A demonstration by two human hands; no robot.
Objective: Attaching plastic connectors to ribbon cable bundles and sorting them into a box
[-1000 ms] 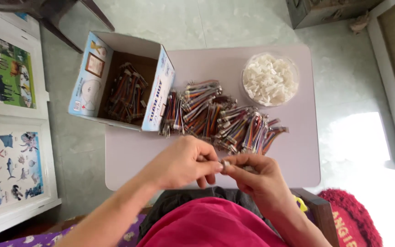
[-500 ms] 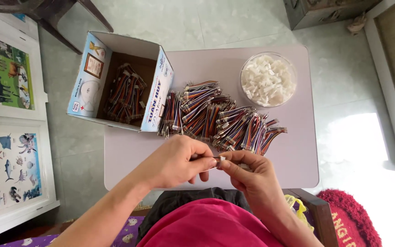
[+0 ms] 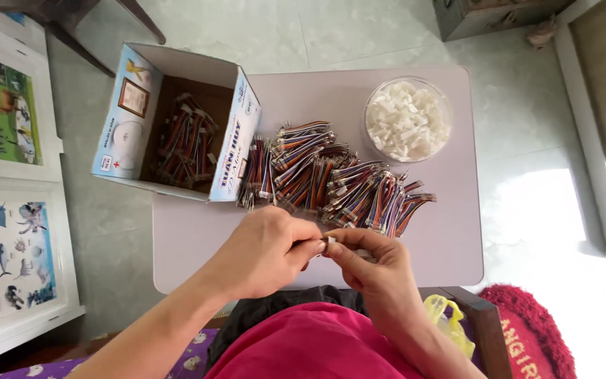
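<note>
Hands: left hand (image 3: 264,249) and right hand (image 3: 373,263) pinch one tiny part between fingertips, close above the surface (image 3: 198,245); wire bundles (image 3: 331,184), bowl of white connectors (image 3: 407,121) within reach.

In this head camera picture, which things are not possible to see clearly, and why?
- Head view: the small piece pinched between the left hand and right hand is covered by the fingertips and too small to identify.
- The table near edge is hidden by the arms and pink shirt.
- The cardboard box is in shadow inside, so the wire bundles there blur together.
- The red cushion is cut by the bottom edge.
</note>
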